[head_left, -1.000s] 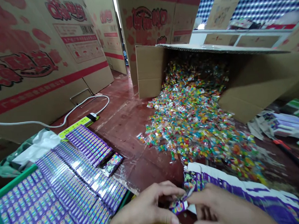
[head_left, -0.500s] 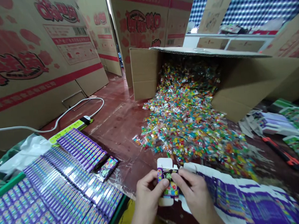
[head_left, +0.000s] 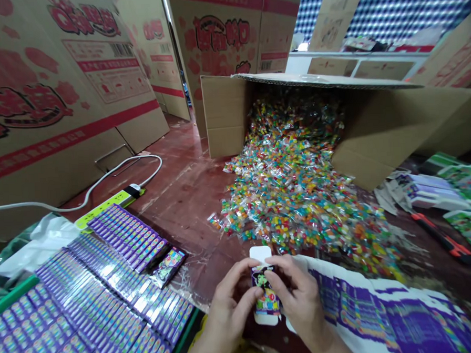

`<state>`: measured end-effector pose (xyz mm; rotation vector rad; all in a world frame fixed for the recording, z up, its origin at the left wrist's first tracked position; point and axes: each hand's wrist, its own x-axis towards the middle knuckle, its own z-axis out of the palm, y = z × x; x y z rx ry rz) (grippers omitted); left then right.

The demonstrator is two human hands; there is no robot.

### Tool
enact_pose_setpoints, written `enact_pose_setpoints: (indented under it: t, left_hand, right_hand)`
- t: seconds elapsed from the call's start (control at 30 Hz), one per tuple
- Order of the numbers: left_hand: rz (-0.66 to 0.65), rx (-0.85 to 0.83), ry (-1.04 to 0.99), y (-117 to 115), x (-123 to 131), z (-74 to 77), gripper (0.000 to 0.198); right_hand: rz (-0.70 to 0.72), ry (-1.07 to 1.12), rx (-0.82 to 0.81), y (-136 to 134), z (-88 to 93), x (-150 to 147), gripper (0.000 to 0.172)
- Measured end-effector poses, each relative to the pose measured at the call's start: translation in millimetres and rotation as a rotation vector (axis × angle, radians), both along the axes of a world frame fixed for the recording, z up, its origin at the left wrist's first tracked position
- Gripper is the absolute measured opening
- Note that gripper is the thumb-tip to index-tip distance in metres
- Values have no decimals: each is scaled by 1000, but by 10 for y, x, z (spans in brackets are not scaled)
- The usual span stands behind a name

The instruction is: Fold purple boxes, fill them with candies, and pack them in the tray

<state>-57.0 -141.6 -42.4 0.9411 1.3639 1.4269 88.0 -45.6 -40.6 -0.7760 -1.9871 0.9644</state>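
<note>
Both my hands hold one small purple printed carton (head_left: 266, 296) upright in front of me, its white flaps showing at top and bottom. My left hand (head_left: 230, 308) pinches its left side with thumb and fingers. My right hand (head_left: 297, 294) grips its right side, fingers curled over the front. A row of flat unfolded purple cartons (head_left: 384, 311) lies just right of my hands. Beyond them a heap of small clear packets of coloured candy (head_left: 295, 194) spills from a big cardboard box (head_left: 378, 121) tipped on its side.
Rows of filled purple boxes (head_left: 107, 294) lie at the left in a green tray (head_left: 12, 294). One loose box (head_left: 169, 265) lies beside them. A green power strip (head_left: 106, 204) with a white cable, large printed cartons (head_left: 58, 101), an orange knife (head_left: 444, 236) and green packs (head_left: 467, 185) surround the red floor.
My hands lifted a flat purple carton off the row, squared it into a box shape and turned it upright. The camera view drifted slightly left.
</note>
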Motion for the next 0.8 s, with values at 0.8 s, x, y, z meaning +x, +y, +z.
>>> enact_pose_setpoints:
  t: [0.8]
  left_hand:
    - [123,20,-132,-72,57,89,34]
  right_hand:
    - [282,-56,-664,355,370,-133,24]
